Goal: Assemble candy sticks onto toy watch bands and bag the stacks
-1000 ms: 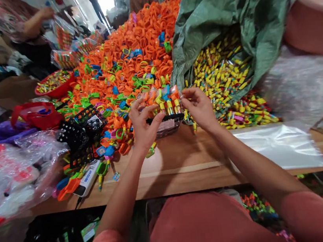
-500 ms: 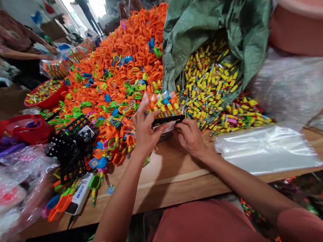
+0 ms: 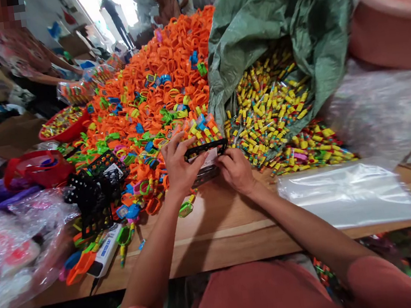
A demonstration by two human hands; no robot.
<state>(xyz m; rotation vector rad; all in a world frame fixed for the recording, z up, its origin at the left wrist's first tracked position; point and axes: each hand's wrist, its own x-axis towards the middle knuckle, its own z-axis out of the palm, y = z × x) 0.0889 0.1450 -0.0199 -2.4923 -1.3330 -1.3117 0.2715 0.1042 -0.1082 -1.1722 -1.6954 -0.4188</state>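
Over the wooden table (image 3: 234, 233), a black plastic rack (image 3: 205, 174) is held between my two hands. My left hand (image 3: 179, 170) grips its left end, thumb across the front by a white paper label (image 3: 208, 159). My right hand (image 3: 237, 171) pinches the right end with curled fingers. Yellow candy-like tubes (image 3: 206, 132) with orange and blue tops stand in a row behind the rack's upper edge; shiny clear plastic appears around them. Below my left hand lies a green toy watch (image 3: 185, 209).
Behind the rack rises a heap of orange toy watches (image 3: 165, 78). A green sack (image 3: 269, 4) spills yellow tubes (image 3: 266, 100). Clear bags (image 3: 347, 196) lie at right. Black racks (image 3: 93, 194) and a white power strip (image 3: 106, 250) sit left. Another person (image 3: 22, 62) stands far left.
The rack has tipped, so more of its front and the white label show. Both hands stay on it. The whole view has shifted slightly.
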